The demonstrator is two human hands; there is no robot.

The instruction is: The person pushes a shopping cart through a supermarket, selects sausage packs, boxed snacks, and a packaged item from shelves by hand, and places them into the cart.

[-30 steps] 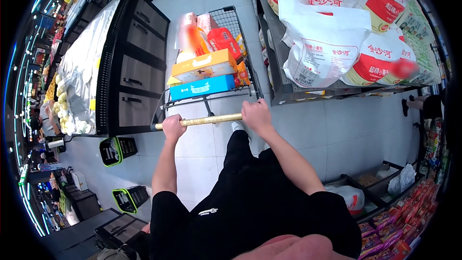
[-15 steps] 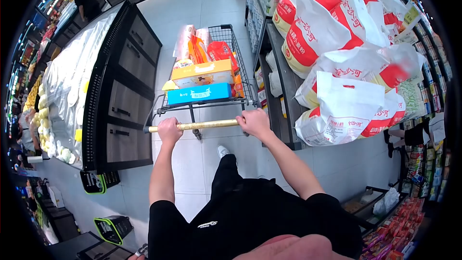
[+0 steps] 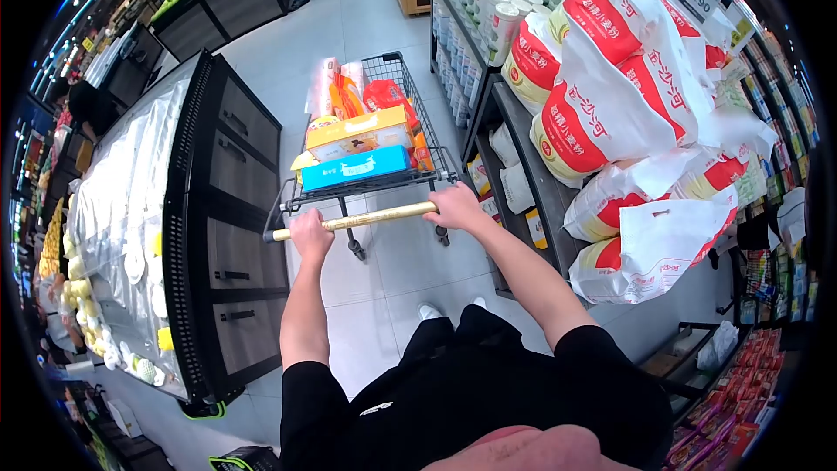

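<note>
Both hands grip a gold-coloured cart handle. My left hand is wrapped round its left end, and my right hand round its right end. Beyond the handle is a dark wire shopping cart. In its near part a blue box lies in front of an orange and white box. Behind them are a red package, an orange package and pink and white packs.
A dark cabinet with plastic-covered produce flanks the cart on the left. On the right, a shelf bears large flour bags and white canisters. People stand at the far left and top. Green-rimmed baskets sit at bottom left.
The cart and my body have advanced along the aisle, with the cabinet, flour bags and baskets shifting down in view. More canisters and a green produce stand have come into sight. Both hands keep their grip.
</note>
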